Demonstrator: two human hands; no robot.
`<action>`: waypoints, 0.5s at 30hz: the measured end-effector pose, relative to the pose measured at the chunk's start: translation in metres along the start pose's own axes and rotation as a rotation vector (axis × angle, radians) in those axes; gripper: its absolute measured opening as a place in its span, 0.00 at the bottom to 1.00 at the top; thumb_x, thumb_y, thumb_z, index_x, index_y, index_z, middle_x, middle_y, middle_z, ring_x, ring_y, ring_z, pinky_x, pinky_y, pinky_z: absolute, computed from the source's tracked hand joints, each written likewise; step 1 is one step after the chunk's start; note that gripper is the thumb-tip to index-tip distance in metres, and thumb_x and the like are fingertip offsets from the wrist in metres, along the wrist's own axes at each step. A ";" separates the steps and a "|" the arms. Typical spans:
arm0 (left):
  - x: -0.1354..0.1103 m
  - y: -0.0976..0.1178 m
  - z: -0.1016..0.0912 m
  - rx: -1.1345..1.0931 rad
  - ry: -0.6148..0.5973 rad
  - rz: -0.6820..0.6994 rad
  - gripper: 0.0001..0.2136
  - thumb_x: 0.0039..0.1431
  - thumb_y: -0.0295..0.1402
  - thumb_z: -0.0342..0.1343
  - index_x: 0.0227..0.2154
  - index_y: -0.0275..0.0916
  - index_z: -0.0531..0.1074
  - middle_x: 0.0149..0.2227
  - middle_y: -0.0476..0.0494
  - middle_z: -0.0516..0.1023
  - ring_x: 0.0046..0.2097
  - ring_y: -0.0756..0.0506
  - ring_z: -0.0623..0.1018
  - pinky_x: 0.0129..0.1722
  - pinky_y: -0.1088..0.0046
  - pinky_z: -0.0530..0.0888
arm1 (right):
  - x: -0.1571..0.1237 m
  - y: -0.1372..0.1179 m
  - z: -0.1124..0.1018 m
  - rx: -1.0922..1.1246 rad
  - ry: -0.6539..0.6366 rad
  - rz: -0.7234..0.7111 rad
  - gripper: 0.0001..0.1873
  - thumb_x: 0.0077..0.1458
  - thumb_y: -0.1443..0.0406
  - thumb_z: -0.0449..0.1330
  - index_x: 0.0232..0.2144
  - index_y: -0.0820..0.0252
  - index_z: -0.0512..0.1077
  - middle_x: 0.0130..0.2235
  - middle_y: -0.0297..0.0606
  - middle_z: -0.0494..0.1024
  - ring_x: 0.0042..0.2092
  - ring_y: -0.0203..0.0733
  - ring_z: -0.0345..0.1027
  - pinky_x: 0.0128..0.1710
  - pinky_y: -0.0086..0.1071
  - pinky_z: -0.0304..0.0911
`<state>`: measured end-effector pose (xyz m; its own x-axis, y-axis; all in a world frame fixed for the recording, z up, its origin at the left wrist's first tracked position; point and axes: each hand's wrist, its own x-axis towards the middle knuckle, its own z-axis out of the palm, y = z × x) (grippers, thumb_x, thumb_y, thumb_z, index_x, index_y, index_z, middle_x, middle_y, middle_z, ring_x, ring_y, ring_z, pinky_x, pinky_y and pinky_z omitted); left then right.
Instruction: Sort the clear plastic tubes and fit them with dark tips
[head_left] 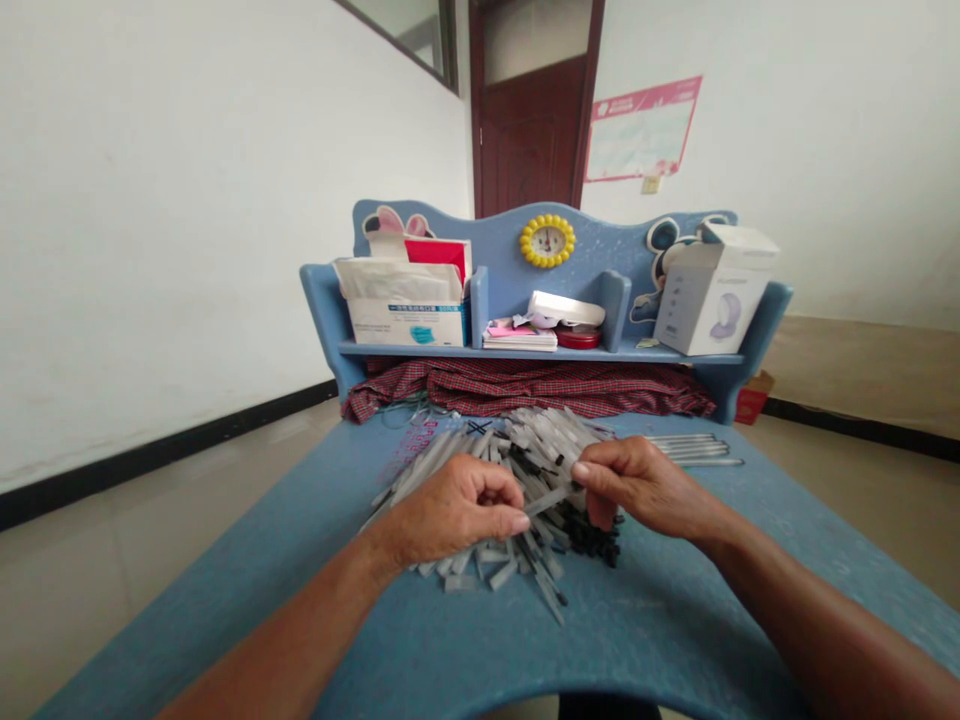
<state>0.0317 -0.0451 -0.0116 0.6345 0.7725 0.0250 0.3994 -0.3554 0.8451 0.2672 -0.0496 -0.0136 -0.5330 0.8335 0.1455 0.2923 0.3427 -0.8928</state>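
My left hand [457, 510] and my right hand [637, 485] meet over a heap of clear plastic pen tubes [517, 440] on the blue desk [637, 620]. Both hands pinch one clear pen tube [547, 500], one at each end, just above the heap. Small black pen parts [592, 540] lie in a cluster under my right hand. Short clear caps [487, 570] are scattered below my left hand.
A few finished pens [694, 450] lie in a row at the right of the heap. At the back stands a blue shelf [540, 350] with a yellow clock [547, 240], a mask box [405, 310], a white carton [712, 290] and a red checked cloth [525, 385].
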 end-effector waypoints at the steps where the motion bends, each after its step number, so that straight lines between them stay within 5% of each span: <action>1: 0.000 0.000 0.000 0.002 0.000 0.003 0.10 0.49 0.37 0.57 0.25 0.33 0.71 0.21 0.53 0.66 0.24 0.54 0.62 0.23 0.80 0.59 | 0.000 0.001 0.000 -0.032 0.004 0.005 0.24 0.55 0.49 0.51 0.22 0.63 0.68 0.18 0.34 0.70 0.20 0.32 0.64 0.20 0.25 0.60; 6: 0.000 0.002 0.001 0.012 0.003 -0.007 0.10 0.49 0.37 0.57 0.25 0.33 0.70 0.21 0.53 0.66 0.24 0.54 0.62 0.23 0.80 0.59 | 0.000 0.003 0.000 0.035 -0.024 0.033 0.18 0.50 0.52 0.59 0.30 0.63 0.69 0.20 0.31 0.71 0.21 0.32 0.65 0.21 0.25 0.61; 15: 0.001 0.005 0.005 0.066 0.029 -0.029 0.08 0.46 0.35 0.59 0.24 0.34 0.70 0.19 0.56 0.62 0.22 0.55 0.61 0.21 0.81 0.58 | 0.000 -0.005 0.005 -0.039 -0.060 0.018 0.25 0.53 0.48 0.53 0.18 0.63 0.67 0.17 0.33 0.70 0.19 0.31 0.64 0.20 0.24 0.59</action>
<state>0.0372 -0.0484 -0.0102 0.6032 0.7974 0.0172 0.4607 -0.3659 0.8086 0.2614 -0.0535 -0.0109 -0.5732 0.8130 0.1025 0.3328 0.3453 -0.8775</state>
